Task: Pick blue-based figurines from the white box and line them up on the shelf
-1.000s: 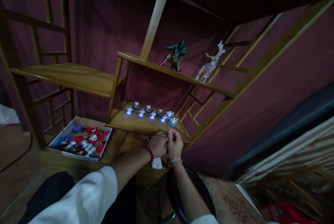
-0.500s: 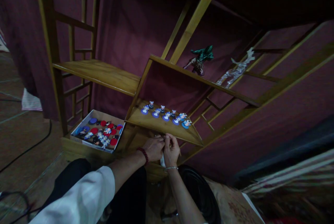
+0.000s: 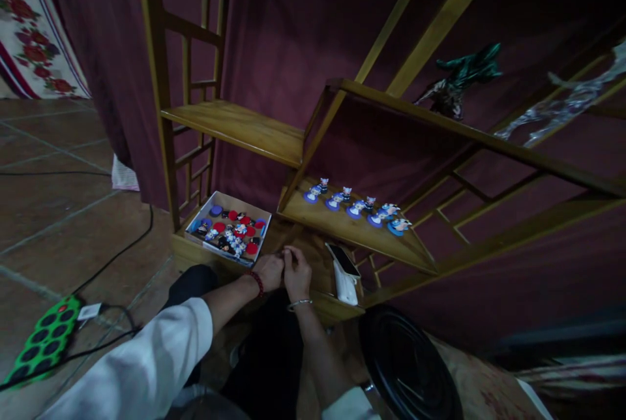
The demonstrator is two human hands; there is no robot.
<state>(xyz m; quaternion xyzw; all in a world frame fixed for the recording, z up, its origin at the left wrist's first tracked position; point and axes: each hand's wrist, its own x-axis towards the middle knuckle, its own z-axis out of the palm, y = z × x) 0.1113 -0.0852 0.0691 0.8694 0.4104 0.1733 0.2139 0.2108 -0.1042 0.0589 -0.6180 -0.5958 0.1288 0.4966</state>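
Note:
My left hand [image 3: 270,271] and my right hand [image 3: 297,274] meet in front of the low shelf, fingertips pressed together. Both are closed; whatever lies between the fingers is too small and dark to make out. Just left of them, a shallow cardboard box [image 3: 225,254] holds small figurines and red and purple round bases. On the wooden shelf [image 3: 362,232] beyond my hands stand several small figurines [image 3: 357,209] on purple and blue bases, with darker ones [image 3: 346,194] behind.
A phone [image 3: 343,259] leans on a white object [image 3: 345,286] to the right of my hands. Above are a green-and-brown statuette [image 3: 454,84] and a clear one [image 3: 552,104]. A black round stool [image 3: 411,364] stands at lower right, and a green power strip [image 3: 44,342] lies on the floor.
My view has swung left, so the shelf appears shifted right. My hands, still together, have moved left toward the box, and the phone is now uncovered.

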